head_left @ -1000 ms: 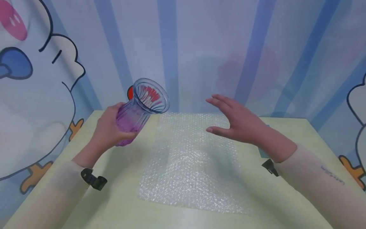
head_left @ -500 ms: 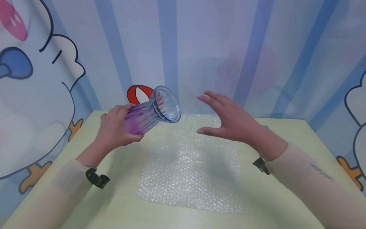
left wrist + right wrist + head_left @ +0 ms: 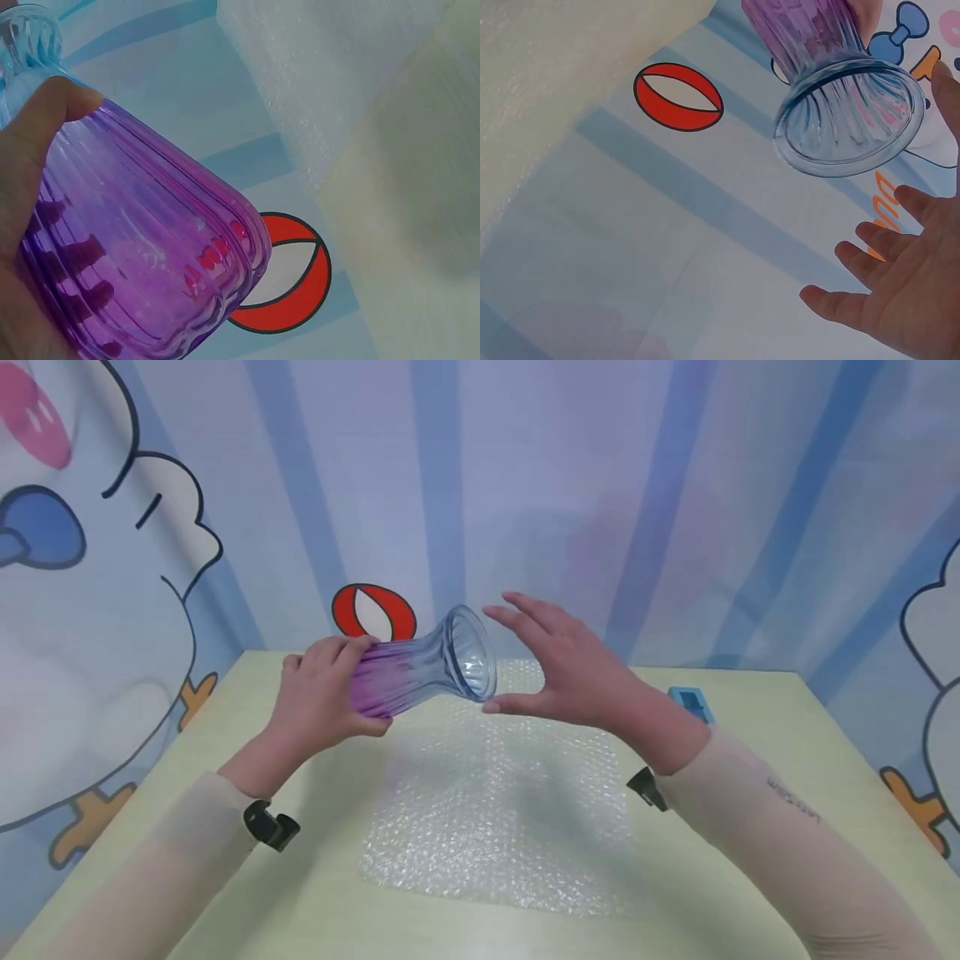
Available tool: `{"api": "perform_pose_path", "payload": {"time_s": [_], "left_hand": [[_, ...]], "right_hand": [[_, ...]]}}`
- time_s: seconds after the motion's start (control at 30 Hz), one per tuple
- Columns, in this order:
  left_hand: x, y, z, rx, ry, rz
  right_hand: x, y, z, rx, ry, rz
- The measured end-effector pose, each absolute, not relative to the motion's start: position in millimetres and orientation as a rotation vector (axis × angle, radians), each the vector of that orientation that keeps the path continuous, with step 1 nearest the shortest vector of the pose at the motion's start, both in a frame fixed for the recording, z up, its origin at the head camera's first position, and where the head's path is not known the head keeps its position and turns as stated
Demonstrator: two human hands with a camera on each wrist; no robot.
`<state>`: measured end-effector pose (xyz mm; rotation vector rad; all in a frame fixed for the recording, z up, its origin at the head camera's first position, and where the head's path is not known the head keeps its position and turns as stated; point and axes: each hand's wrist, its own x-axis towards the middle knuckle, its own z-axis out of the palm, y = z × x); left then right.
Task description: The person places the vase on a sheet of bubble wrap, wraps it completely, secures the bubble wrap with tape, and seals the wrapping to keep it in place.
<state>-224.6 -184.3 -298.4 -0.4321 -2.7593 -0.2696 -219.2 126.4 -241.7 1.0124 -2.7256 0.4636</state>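
"Wrapping round the purple body of the vase (image 3: 408, 672), the left hand (image 3: 318, 693) grips it with fingers and thumb."
"And the right hand (image 3: 573, 667)?"
"Its fingers are spread and it holds nothing, just beside the vase's flared rim (image 3: 452, 656); the right wrist view shows a narrow gap."
"Anything hard to see?"
"The vase's base is cut off in that view, and a blue thing (image 3: 690, 702) beyond the vase's rim is partly hidden by the right forearm (image 3: 667, 727)."
"And the vase itself?"
"Between both hands, tilted nearly sideways, with bubble wrap (image 3: 495, 827) below it."
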Motion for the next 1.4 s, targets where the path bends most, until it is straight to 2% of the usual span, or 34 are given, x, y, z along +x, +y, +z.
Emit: {"api": "perform_pose_path", "payload": {"time_s": [0.7,1.4], "left_hand": [[-222,-150,-292,-0.571,-2.725,0.119],[-217,-105,-293,-0.641,-2.62,0.359]], "right_hand": [[-215,106,-262,0.963,-2.824,0.213],[-206,89,-277,0.735,-2.922,-0.093]]}}
